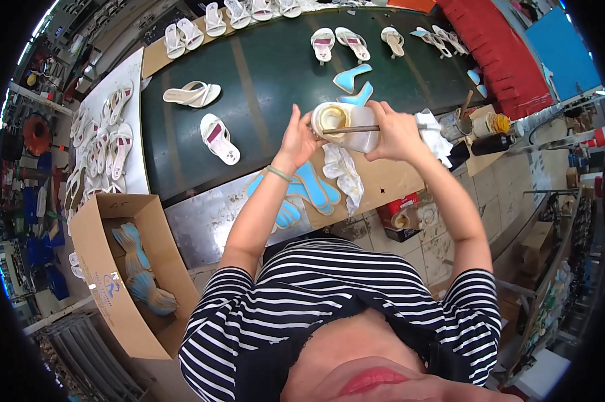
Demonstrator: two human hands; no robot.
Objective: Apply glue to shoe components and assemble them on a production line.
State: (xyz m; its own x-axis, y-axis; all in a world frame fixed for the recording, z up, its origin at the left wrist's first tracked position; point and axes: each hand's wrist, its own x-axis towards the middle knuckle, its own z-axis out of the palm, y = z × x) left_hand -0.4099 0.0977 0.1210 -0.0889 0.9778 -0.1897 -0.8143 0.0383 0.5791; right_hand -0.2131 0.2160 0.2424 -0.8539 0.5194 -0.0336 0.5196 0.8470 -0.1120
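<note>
Between my two hands is a white plastic container [320,118] with a round mouth and yellowish residue inside. Its translucent part [361,139] lies on the right; I cannot tell whether this is one piece or two. My left hand [299,142] grips the rim side, thumb raised. My right hand [397,134] is closed round the translucent part. A thin brown stick [363,128] crosses the mouth and runs past my right fingers. Just below are light blue insoles [309,187] and crumpled white paper [343,177]. Blue heel-shaped pieces [351,80] lie beyond the container.
White sandals stand on the green belt [269,74], one [219,139] nearest my left arm. A cardboard box [131,281] with bundled blue insoles is at the left. Tools and a black bottle [491,144] crowd the right end. A red box [401,218] sits below the bench.
</note>
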